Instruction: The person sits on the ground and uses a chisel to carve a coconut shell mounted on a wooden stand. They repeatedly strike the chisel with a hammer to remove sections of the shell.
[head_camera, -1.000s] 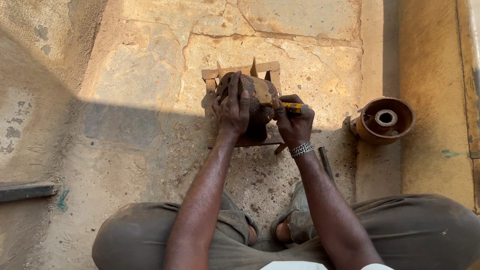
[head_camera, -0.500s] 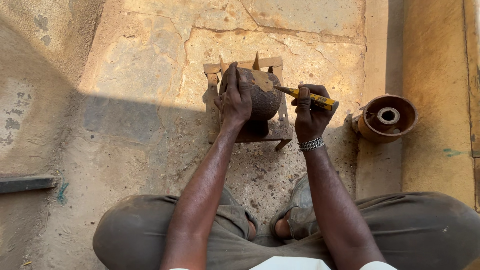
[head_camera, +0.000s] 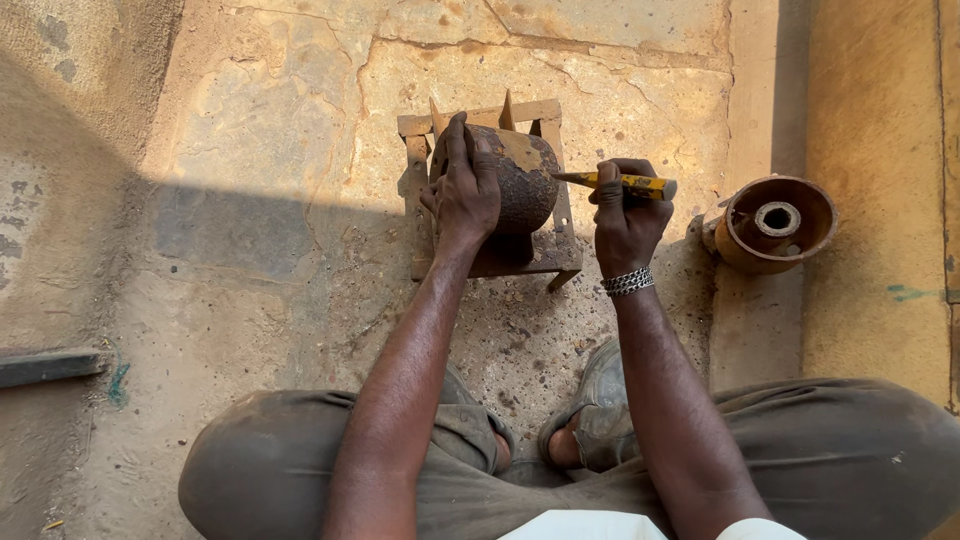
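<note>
A rusty round metal part (head_camera: 522, 180) rests in a small metal stand (head_camera: 555, 255) with upright prongs, on the stone floor in front of me. My left hand (head_camera: 462, 188) lies over the part's left side and presses it into the stand. My right hand (head_camera: 624, 215) grips a yellow-handled tool (head_camera: 620, 183) lying nearly level, its metal tip pointing left and touching or almost touching the part's right side. A metal bracelet (head_camera: 627, 281) sits on my right wrist.
A rusty cup-shaped metal piece with a central hub (head_camera: 776, 222) stands to the right by a raised step. My crossed legs and a shoe (head_camera: 600, 405) fill the lower frame. A dark bar (head_camera: 45, 365) lies at the far left. Cracked stone slabs surround the stand.
My right hand with the yellow tool has drawn away from the part to its right side and turned the tool level. My left hand stays on the part.
</note>
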